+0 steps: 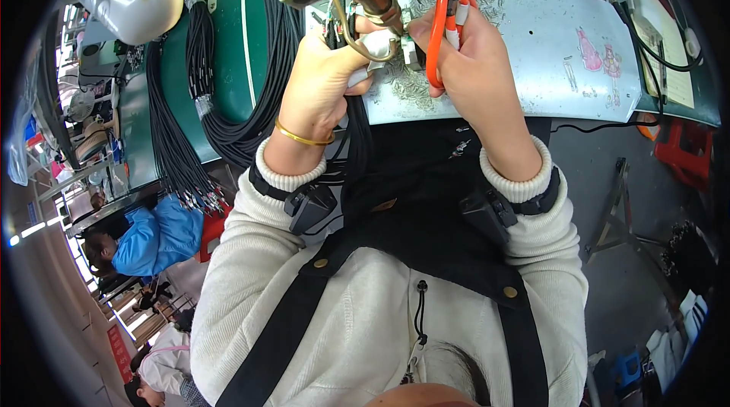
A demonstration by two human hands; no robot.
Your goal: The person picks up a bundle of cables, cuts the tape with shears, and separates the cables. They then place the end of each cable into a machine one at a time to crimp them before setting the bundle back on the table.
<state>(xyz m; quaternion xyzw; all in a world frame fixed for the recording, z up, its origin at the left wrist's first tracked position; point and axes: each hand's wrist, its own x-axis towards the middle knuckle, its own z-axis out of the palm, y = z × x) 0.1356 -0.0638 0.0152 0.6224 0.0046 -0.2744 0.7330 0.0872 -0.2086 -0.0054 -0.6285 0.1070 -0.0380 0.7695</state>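
The metal bench plate (532, 65) spans twelve to two o'clock. Black cable bundle (357, 133) hangs below the left hand (323, 80) — fingers clenched around it. Right hand (475, 57) grips orange-handled cutters (445, 19) — trimming looks underway; next needs blades aligned on the cable end.

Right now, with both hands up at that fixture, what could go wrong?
1. The left hand pinches the cable end close to the orange-handled cutters in the right hand; a slip could nick fingers.
2. Metal offcuts litter the bench edge and could snag the black cable or fall into the lap.
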